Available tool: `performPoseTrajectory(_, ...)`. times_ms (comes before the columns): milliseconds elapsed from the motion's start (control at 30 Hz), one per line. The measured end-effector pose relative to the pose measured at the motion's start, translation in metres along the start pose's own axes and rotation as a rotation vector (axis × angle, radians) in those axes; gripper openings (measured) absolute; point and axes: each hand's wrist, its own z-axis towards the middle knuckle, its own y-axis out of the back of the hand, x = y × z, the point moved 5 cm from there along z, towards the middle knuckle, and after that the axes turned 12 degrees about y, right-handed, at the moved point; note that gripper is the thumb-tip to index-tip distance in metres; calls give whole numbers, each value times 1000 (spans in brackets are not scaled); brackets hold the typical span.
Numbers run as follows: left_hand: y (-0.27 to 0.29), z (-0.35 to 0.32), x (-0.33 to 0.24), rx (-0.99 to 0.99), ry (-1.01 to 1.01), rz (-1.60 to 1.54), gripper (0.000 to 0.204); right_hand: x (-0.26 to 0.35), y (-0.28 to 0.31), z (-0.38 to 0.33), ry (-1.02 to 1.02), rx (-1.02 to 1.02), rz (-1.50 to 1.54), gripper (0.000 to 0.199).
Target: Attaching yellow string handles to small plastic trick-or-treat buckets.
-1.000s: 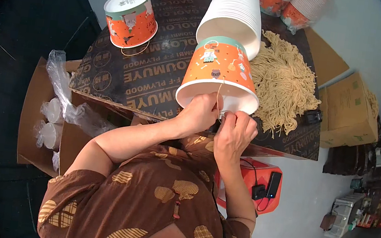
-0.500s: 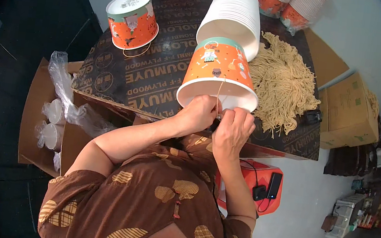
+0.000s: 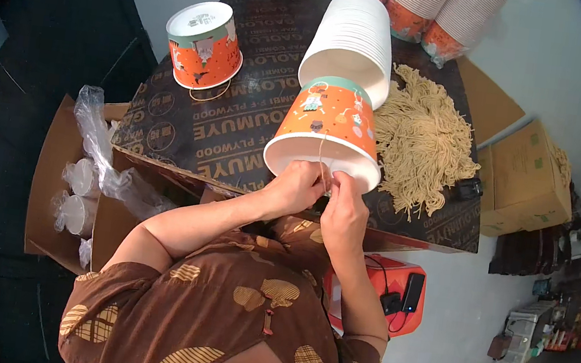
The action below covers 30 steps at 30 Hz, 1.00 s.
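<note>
- Against the earlier frames, we see the right hand (image 3: 344,213) turned more edge-on and drawn in beside the left hand (image 3: 291,189); its knuckles spread wider before.
- We also note the worktop's contents sitting lower in view, with more showing of the plastic-wrapped tub stacks (image 3: 413,11) at the back.
- Orange tub (image 3: 331,117): on its side, as before, mouth toward us, its base end just before the mouth of a white tub stack (image 3: 352,29).
- Thin tan cord (image 3: 321,153) runs from the tub's wall near the rim down to the hands. We see the left fingers pinched on it; the right fingers bend in alongside, tips partly hidden, and we cannot tell whether they are closed on it.
- Worktop (image 3: 271,16): dark board, pale printed lettering. Second orange tub (image 3: 204,55) stands upside down at left, a cord loop (image 3: 210,94) by its rim. Heap of tan cords (image 3: 429,144) at right, a small black object (image 3: 469,188) beside it.
- Room: open carton (image 3: 51,181) at left holding wrapped white items (image 3: 80,214); another carton (image 3: 527,178) at right; red stool (image 3: 396,329) bearing a black device (image 3: 413,291) and cable; pale grey floor (image 3: 456,311).
</note>
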Motion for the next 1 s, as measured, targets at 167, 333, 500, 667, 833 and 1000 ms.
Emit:
performPoseTrajectory(167,-2,-3,8,-28,-54,-99,6,-5,-7,-4,-10,3,101,32)
performPoseTrajectory(333,6,-6,-2,85,140,-184,8,-6,-8,-3,-28,35,139,30)
performPoseTrajectory(500,9,-5,-3,117,191,-232,14,-1,-6,0,-25,27,72,23)
performPoseTrajectory(667,9,-6,-2,123,200,-220,15,3,-6,-3,-11,1,2,19)
performPoseTrajectory(833,6,-7,3,132,215,-250,15,5,-6,-7,11,-13,-20,15)
performPoseTrajectory(1000,6,-8,2,108,150,-247,15,9,-8,-7,11,51,-89,12)
